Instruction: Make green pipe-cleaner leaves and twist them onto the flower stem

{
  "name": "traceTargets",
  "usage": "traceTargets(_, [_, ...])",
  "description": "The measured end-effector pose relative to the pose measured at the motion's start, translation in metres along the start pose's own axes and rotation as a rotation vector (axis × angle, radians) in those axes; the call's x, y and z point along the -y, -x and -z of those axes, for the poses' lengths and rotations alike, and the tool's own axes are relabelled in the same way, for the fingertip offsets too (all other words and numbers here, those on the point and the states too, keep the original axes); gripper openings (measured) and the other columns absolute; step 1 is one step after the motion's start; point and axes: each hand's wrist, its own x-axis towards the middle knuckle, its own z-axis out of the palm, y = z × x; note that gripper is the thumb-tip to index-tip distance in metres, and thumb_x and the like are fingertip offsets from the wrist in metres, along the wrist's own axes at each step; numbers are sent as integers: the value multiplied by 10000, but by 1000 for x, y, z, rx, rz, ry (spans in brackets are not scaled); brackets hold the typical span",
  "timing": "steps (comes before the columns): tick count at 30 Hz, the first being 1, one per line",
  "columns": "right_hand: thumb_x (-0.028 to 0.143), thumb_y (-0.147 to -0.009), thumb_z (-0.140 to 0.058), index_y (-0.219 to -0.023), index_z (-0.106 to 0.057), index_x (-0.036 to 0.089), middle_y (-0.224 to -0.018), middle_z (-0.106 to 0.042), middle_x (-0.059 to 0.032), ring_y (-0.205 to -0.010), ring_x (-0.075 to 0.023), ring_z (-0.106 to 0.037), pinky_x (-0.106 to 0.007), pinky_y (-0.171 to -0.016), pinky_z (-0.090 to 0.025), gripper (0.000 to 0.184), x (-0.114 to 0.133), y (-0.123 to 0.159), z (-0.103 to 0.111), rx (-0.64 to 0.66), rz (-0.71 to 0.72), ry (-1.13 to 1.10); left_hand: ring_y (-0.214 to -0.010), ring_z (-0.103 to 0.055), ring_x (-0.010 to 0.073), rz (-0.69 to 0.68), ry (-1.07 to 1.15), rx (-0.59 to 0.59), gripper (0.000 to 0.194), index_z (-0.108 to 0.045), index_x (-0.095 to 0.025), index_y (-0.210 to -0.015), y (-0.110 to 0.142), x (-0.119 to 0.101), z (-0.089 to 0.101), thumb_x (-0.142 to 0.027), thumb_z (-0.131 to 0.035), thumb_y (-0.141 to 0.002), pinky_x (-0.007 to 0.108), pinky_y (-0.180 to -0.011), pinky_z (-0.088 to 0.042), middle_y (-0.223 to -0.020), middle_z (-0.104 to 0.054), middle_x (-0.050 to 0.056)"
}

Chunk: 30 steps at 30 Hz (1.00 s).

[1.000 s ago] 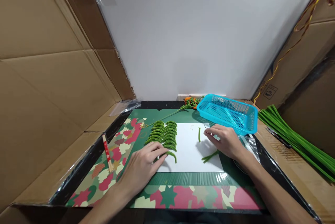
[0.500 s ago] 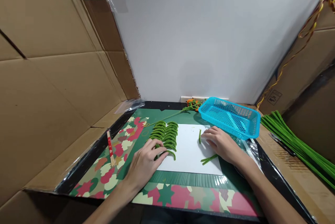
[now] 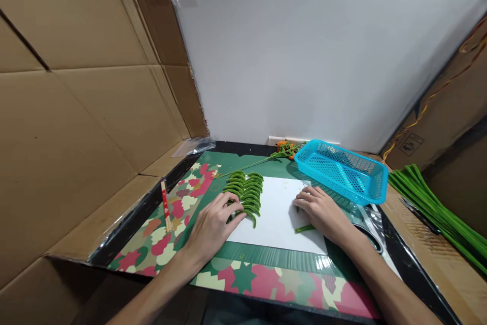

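Note:
Curved green pipe cleaner pieces point(image 3: 251, 194) lie in two side-by-side columns on a white sheet of paper point(image 3: 276, 213). At the lower end of the columns is my left hand point(image 3: 216, 219), its thumb and forefinger closed on the lowest curved piece point(image 3: 253, 219). Over the paper's right side my right hand point(image 3: 321, 212) has its fingers curled down on a short green pipe cleaner piece, which they mostly cover. Another short straight piece point(image 3: 304, 228) lies just below that hand, partly hidden by it.
A blue plastic basket point(image 3: 342, 175) stands at the back right, beside an orange and green pipe cleaner flower point(image 3: 285, 150). Long green pipe cleaners point(image 3: 437, 213) and black-handled scissors point(image 3: 420, 216) lie at far right. Chopsticks in a red wrapper point(image 3: 166, 206) lie left; a black-rimmed roll point(image 3: 371, 239) is by my right forearm.
The fingers of my right hand have moved over the short upright piece that lay beside them. My left hand stays at the lowest curved piece. The view has shifted slightly.

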Motion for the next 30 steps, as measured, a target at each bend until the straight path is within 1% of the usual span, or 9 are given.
traceTargets(5, [71, -1000, -615, -950, -720, 202, -992, -748, -82, -992, -286, -613, -429, -856, -431, 175, 1, 0, 1, -20, 20, 1, -995, -681, 226, 62, -17, 1, 91, -689, -221, -962, -1, -5, -1, -263, -624, -1010, 326, -778, -530, -1094, -674, 51])
traceTargets(8, [87, -1029, -575, -946, -686, 197, -1052, -730, -87, -1005, -274, -602, -412, -858, -431, 177, 3, -1, 5, -21, 5, -39, -951, -688, 220, 95, -33, 6, 66, -658, -220, -933, -2, -8, -2, -258, -648, -986, 316, -752, -517, -1075, -670, 42])
traceTargets(11, [69, -1031, -553, -968, -651, 181, -1086, -704, -95, -988, -260, -595, -394, -855, -432, 161, 6, -2, 10, 19, -31, -61, -855, -686, 203, 131, -62, -13, 113, -618, -222, -909, -3, -8, -3, -301, -674, -969, 299, -684, -487, -1062, -664, 29])
traceTargets(14, [57, -1021, -548, -970, -630, 177, -1077, -690, -99, -958, -249, -586, -378, -862, -434, 154, 8, -6, 15, 57, -64, -52, -791, -677, 182, 107, -70, -54, 137, -609, -231, -922, -4, -3, -4, -345, -669, -970, 286, -654, -465, -1077, -661, 14])
traceTargets(17, [28, -1002, -555, -1026, -615, 170, -1044, -692, -88, -977, -237, -592, -343, -876, -438, 156, 7, -11, 16, 66, -71, -79, -704, -646, 163, 69, -80, -100, 184, -618, -237, -920, -5, 8, -9, -409, -638, -983, 281, -602, -433, -1077, -665, 12])
traceTargets(20, [26, -1013, -551, -1083, -601, 178, -1014, -705, -64, -950, -214, -610, -308, -834, -437, 175, 5, -13, 14, 45, -103, -78, -769, -673, 177, 14, -58, -106, 207, -654, -245, -914, -6, 17, -13, -423, -604, -1006, 275, -616, -444, -1077, -667, 19])
traceTargets(22, [53, -1037, -535, -1091, -598, 187, -1004, -716, -60, -930, -215, -616, -312, -826, -432, 158, 4, -12, 13, 21, -113, -83, -827, -694, 191, -5, -46, -104, 203, -686, -251, -946, -5, 18, -12, -423, -599, -1010, 276, -645, -464, -1101, -670, 26])
traceTargets(27, [114, -1077, -498, -1056, -613, 204, -969, -726, -59, -886, -225, -629, -330, -811, -423, 148, 5, -8, 9, -50, -93, -109, -849, -703, 196, 11, -47, -81, 217, -701, -238, -982, -2, 12, -6, -413, -579, -1024, 280, -673, -489, -1128, -668, 43])
traceTargets(30, [123, -1076, -498, -1068, -621, 208, -942, -720, -54, -842, -217, -631, -324, -782, -422, 150, 7, -6, 10, -92, -78, -131, -852, -705, 196, 30, -65, -84, 207, -700, -239, -1049, -2, 10, -3, -405, -577, -1034, 282, -692, -500, -1133, -669, 45])
